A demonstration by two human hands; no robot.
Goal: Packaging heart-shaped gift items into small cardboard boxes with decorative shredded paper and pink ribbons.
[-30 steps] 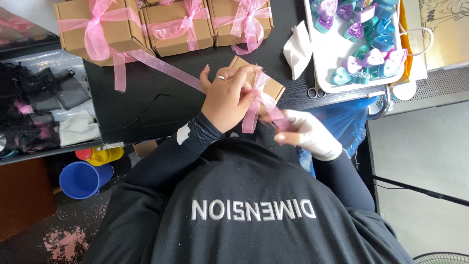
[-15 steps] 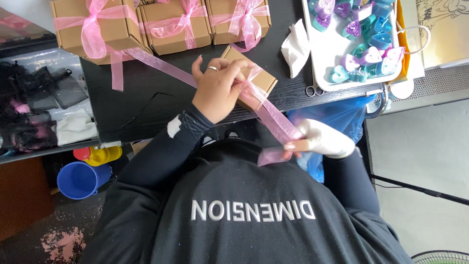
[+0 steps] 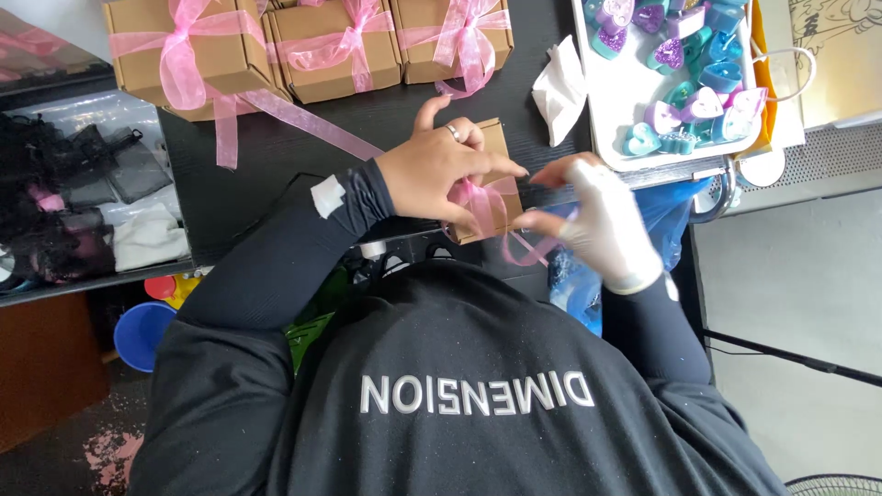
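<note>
Here, pink ribbon (image 3: 485,207) seemingly pinched between fingers (image 3: 501,170), atop small box (image 3: 496,147)

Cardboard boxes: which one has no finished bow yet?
The small box under both hands; its pink ribbon hangs loose, while the three along the table's far edge carry tied bows.

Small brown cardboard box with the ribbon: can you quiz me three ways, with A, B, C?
1. Where is the white tray of heart shapes? A on the person's right; B on the floor; C atop the box.
2. Sheer ribbon colour? A green; B pink; C black.
3. That ribbon is: A loose in both hands; B on a spool; C missing.
Answers: A, it lies right of the small brown cardboard box; B, it is pink; A, the left hand and gloved right hand hold it.
</note>
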